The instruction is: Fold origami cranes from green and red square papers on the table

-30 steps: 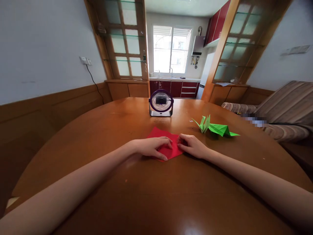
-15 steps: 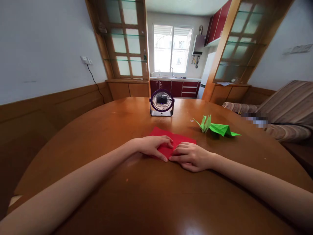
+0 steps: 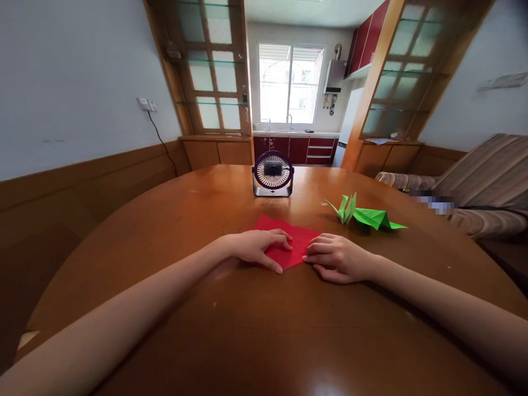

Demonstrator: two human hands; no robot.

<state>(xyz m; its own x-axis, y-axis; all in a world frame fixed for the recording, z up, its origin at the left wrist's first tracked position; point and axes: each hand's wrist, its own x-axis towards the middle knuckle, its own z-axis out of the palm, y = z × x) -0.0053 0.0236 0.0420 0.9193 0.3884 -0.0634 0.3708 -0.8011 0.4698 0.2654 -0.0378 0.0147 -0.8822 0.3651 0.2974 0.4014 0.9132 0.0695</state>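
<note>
Both hands [image 3: 256, 248] on red paper [image 3: 293, 242], seemingly flat

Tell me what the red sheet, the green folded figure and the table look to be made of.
Red sheet: thin matte paper, lying flat with sharp edges under the left hand and right hand. Green folded figure: paper too, with crisp creases and pointed tips. Table: probably varnished wood, brown with a glossy reflective sheen.
</note>
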